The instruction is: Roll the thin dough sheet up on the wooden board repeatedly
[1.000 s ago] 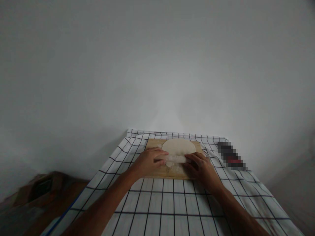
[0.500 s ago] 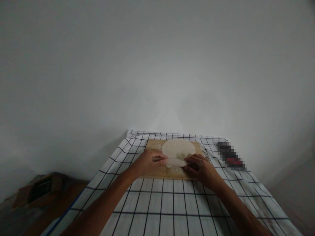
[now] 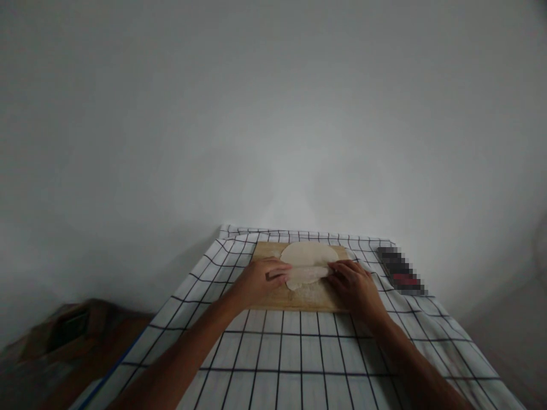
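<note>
A pale, flat round of dough [image 3: 308,253] lies on a wooden board [image 3: 282,300] dusted with flour. Across its nearer part rests a light rolling pin [image 3: 308,274]. My left hand [image 3: 261,279] grips the pin's left end between thumb and fingers. At the other end my right hand [image 3: 351,283] is closed round the pin, its fingers hiding that tip. The dough shows both beyond the pin and on the side nearer me.
The board sits on a white tablecloth [image 3: 290,347] with black grid lines. At the right edge lies a dark, blurred-out object [image 3: 401,272] with a red patch. A plain wall [image 3: 273,114] rises behind the table. Brown furniture [image 3: 70,330] stands low at the left.
The rolling pin has moved a little away from me over the dough, with both hands on it. My right hand has shifted slightly right, and more near-side dough shows.
</note>
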Demonstrator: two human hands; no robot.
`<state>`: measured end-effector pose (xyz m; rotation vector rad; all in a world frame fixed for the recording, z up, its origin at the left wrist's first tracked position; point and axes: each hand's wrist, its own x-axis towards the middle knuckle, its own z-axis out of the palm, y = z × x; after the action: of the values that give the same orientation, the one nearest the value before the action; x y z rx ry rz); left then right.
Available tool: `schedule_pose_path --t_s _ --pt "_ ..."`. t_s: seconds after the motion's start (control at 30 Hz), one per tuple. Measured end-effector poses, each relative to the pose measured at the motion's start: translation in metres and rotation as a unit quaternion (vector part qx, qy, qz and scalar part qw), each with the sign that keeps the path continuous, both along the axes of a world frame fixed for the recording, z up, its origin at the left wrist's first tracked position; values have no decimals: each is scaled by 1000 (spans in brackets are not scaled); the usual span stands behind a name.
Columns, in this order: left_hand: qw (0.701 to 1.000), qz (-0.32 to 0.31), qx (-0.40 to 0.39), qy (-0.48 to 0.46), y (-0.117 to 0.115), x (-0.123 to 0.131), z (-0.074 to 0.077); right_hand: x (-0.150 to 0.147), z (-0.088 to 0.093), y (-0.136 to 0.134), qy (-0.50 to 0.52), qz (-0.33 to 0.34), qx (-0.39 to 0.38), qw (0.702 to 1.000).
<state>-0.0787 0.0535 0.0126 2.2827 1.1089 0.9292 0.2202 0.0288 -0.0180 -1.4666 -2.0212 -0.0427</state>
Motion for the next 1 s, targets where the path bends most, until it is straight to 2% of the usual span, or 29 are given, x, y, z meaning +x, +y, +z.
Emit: schedule_pose_path --t_s 0.37,0.5,0.57,0.77,1.0 --pt "997 -4 -61 -45 -3 8 0 11 12 4 -1 55 -54 997" --pt "990 -31 -111 -83 -4 11 -4 13 15 0 -7 74 -80 994" --pt "987 -43 -121 -93 -5 11 -6 12 14 -3 -15 74 -68 995" --pt "1000 -9 2 -18 -5 8 -5 0 6 -5 -24 19 -3 1000" --pt "1000 29 7 4 0 13 -7 5 3 5 -5 46 -39 998"
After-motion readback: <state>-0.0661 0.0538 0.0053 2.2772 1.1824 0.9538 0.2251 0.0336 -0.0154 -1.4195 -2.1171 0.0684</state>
